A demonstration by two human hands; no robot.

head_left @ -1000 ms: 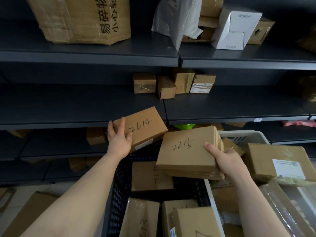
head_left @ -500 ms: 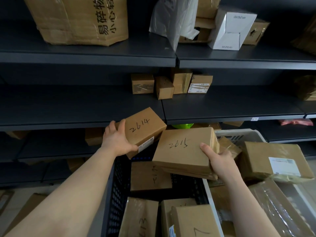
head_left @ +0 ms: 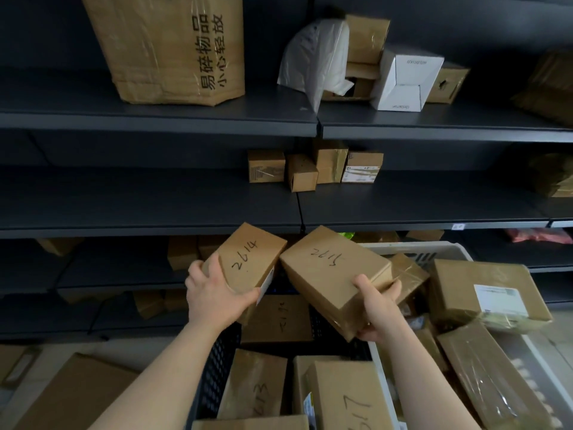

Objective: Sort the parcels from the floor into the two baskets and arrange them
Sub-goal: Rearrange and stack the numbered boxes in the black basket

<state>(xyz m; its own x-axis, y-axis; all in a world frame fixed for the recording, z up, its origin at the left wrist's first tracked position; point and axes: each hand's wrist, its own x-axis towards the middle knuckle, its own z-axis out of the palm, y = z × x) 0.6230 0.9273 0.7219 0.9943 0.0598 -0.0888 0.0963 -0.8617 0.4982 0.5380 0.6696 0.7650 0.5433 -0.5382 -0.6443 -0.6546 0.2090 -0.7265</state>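
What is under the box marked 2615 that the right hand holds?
Below the 2615 box in the right hand lies the black basket, with a brown parcel partly showing. The basket's far right corner is covered.

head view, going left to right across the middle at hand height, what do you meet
left hand → box marked 2614 → box marked 2615 → right hand → white basket → labelled box
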